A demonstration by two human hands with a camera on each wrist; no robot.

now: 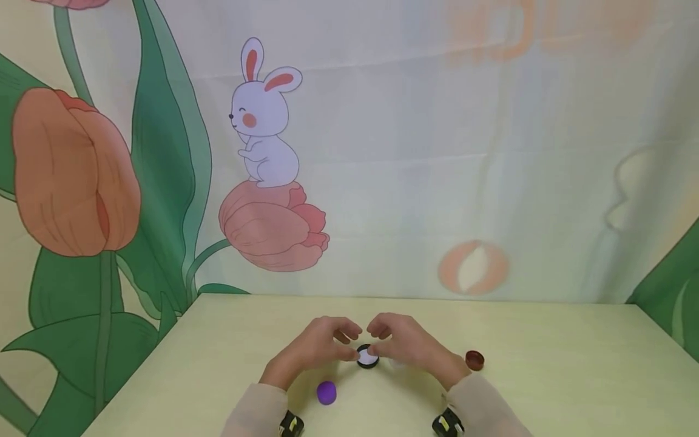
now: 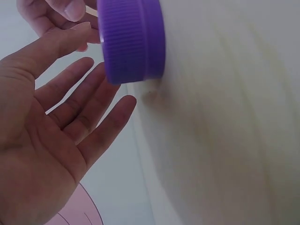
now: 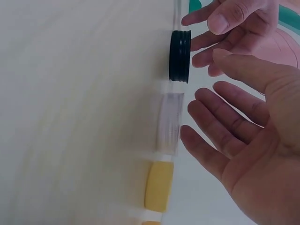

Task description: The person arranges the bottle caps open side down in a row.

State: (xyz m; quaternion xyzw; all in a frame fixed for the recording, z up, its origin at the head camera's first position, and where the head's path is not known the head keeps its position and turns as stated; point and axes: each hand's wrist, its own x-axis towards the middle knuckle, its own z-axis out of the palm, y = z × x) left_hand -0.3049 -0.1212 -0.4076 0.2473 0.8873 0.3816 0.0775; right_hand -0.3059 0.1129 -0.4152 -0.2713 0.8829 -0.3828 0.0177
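Note:
A black-rimmed lid with a white centre [image 1: 368, 358] lies on the table between my two hands. My left hand [image 1: 319, 345] hovers at its left with fingers loosely bent and apart. Mirroring it, my right hand [image 1: 406, 343] is at the lid's right, and both thumb tips overlap the lid in the head view. Seen from the right wrist, the fingers stay spread above the black lid [image 3: 180, 56] and hold nothing. A ribbed purple cap [image 2: 131, 40] sits close to my left hand, below the wrist. Near my right fingers is a clear ribbed lid [image 3: 169, 124].
A yellow cap [image 3: 159, 186] lies beyond the clear lid in the right wrist view. Right of my right forearm is a reddish-brown cap [image 1: 474, 360]. The pale table [image 1: 573, 364] ends at a printed cloth backdrop [image 1: 382, 182] with a rabbit and tulips.

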